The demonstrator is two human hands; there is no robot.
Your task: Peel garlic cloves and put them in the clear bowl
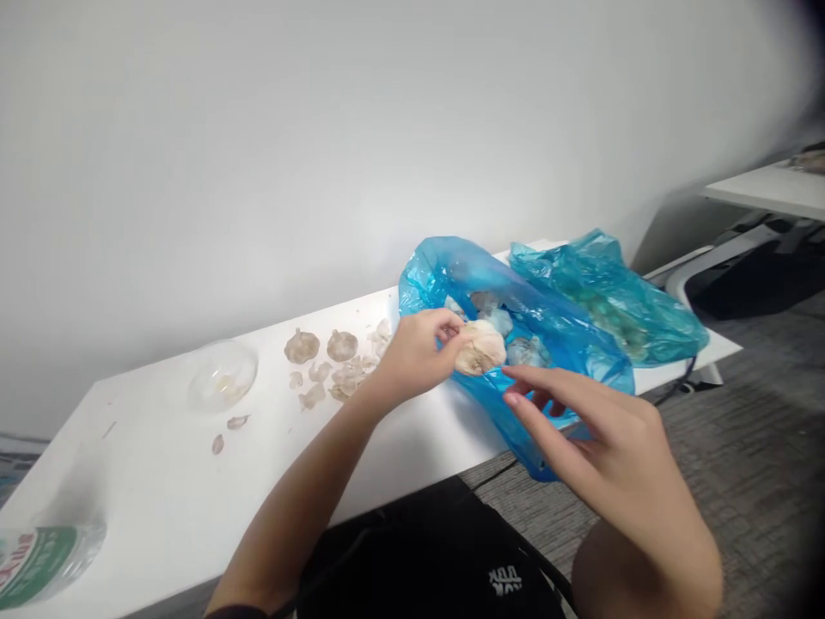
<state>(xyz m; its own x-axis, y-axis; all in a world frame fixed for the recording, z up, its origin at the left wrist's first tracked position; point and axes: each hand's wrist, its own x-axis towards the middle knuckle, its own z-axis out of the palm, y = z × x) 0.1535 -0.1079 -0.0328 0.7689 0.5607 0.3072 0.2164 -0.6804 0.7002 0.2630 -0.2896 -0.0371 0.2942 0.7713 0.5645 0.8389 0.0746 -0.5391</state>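
Observation:
My left hand (pixel 425 348) is closed on a pale garlic bulb (pixel 482 348), pinching its left end over the open blue plastic bag (pixel 509 284). Just right of the bulb is my right hand (pixel 593 430), its thumb and forefinger apart and holding nothing. More garlic bulbs (pixel 525 351) lie inside the blue bag beneath my hands. On the table to the left sit two whole bulbs (pixel 341 346) with loose papery skins (pixel 351 376) around them. Two single cloves (pixel 237 422) lie nearer the clear bowl (pixel 251 370), which holds something small and pale.
A white table (pixel 161 490) stands against the wall. At its right end lies a teal plastic bag (pixel 619 309) with contents I cannot make out. A clear bottle with a green label (pixel 48 563) is at the front left corner.

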